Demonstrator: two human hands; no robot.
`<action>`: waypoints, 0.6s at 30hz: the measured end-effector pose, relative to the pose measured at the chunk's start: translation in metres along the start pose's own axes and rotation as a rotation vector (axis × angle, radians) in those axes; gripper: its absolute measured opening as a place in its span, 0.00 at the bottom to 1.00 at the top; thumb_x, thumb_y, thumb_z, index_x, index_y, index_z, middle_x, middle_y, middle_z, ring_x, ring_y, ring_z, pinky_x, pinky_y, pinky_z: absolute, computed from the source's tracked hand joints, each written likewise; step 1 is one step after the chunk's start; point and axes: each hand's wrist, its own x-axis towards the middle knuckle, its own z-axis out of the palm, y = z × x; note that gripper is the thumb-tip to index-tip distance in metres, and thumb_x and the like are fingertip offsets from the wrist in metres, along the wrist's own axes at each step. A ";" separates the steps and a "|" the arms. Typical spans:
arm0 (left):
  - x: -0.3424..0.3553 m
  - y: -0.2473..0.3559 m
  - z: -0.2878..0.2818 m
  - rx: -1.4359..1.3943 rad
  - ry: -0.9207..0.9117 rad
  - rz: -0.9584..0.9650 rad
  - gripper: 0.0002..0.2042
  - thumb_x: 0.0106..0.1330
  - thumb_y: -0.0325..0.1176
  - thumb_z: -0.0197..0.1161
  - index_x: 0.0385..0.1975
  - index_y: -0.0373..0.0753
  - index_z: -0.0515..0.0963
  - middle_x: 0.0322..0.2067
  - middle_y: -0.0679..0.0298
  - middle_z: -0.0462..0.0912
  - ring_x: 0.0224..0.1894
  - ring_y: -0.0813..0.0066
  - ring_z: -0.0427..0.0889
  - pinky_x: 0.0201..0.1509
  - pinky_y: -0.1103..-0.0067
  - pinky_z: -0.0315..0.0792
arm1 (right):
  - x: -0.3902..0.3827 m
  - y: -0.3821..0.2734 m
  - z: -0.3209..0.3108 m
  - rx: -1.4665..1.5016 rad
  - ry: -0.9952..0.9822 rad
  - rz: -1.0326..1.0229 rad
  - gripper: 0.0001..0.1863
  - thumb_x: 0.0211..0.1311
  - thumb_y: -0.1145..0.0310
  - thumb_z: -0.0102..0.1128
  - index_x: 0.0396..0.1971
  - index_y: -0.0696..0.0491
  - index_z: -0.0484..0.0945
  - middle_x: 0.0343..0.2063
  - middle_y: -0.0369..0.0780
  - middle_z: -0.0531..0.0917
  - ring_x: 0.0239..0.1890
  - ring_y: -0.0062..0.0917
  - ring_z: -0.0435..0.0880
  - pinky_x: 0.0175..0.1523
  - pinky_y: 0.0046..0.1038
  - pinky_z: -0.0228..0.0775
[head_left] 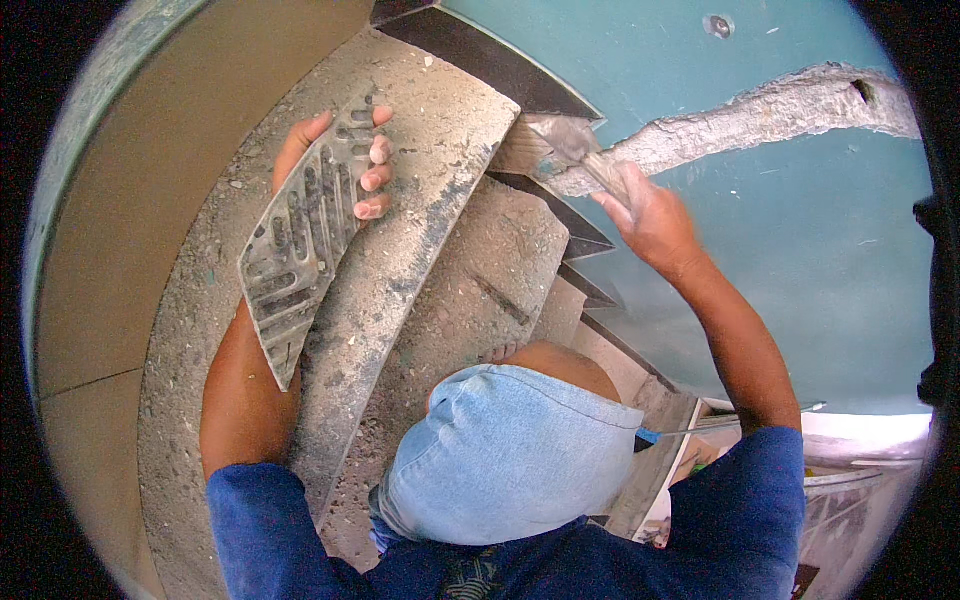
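Observation:
My left hand point(372, 175) holds a long, pointed tile piece point(300, 235), its grey back with slot-like grooves turned up. The thumb lies along its left edge and the fingers curl round the right edge. In my right hand point(650, 215) is a flat brush point(565, 138), gripped by its dusty handle. Its brownish bristles reach the corner where a dusty step point(440, 110) meets the blue-green wall point(800, 230). The tile piece is above the same step, apart from the brush.
A rough grey channel point(760, 115) runs across the wall. Dark pointed skirting pieces point(570, 225) follow the stair side. Lower down is another debris-covered step point(480, 260). A tan curved wall point(130, 240) borders the left. My knee in light-blue denim point(510, 450) is close below.

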 end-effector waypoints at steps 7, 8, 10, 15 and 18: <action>-0.003 0.001 0.001 0.044 0.040 0.011 0.28 0.76 0.47 0.41 0.66 0.31 0.65 0.39 0.50 0.78 0.33 0.62 0.76 0.27 0.68 0.69 | 0.007 0.005 0.003 -0.086 -0.096 0.062 0.22 0.70 0.55 0.59 0.55 0.53 0.72 0.33 0.56 0.84 0.37 0.57 0.83 0.40 0.52 0.74; -0.002 0.001 0.001 0.037 0.039 0.002 0.28 0.76 0.47 0.41 0.66 0.31 0.65 0.39 0.50 0.78 0.33 0.62 0.76 0.27 0.68 0.69 | 0.005 0.006 0.001 -0.051 -0.080 0.047 0.23 0.70 0.55 0.60 0.56 0.53 0.72 0.33 0.56 0.84 0.37 0.57 0.83 0.41 0.52 0.74; 0.001 0.000 0.000 0.031 0.030 -0.005 0.28 0.76 0.47 0.41 0.66 0.31 0.65 0.39 0.50 0.78 0.32 0.62 0.76 0.26 0.68 0.69 | 0.001 0.006 0.001 0.007 -0.014 0.029 0.23 0.69 0.55 0.60 0.56 0.53 0.72 0.34 0.56 0.85 0.37 0.56 0.84 0.41 0.52 0.74; -0.002 0.000 0.004 0.037 0.038 -0.001 0.28 0.76 0.47 0.41 0.66 0.31 0.65 0.39 0.50 0.78 0.32 0.62 0.76 0.27 0.68 0.69 | 0.005 0.001 0.004 -0.142 -0.101 0.072 0.21 0.69 0.56 0.61 0.54 0.52 0.72 0.36 0.54 0.85 0.37 0.55 0.84 0.41 0.52 0.76; -0.003 -0.001 0.004 0.050 0.042 0.015 0.28 0.76 0.47 0.41 0.66 0.31 0.65 0.38 0.50 0.78 0.32 0.62 0.76 0.27 0.67 0.69 | 0.008 0.001 0.001 -0.150 -0.079 0.075 0.21 0.69 0.56 0.61 0.55 0.51 0.71 0.35 0.54 0.85 0.36 0.55 0.84 0.39 0.52 0.76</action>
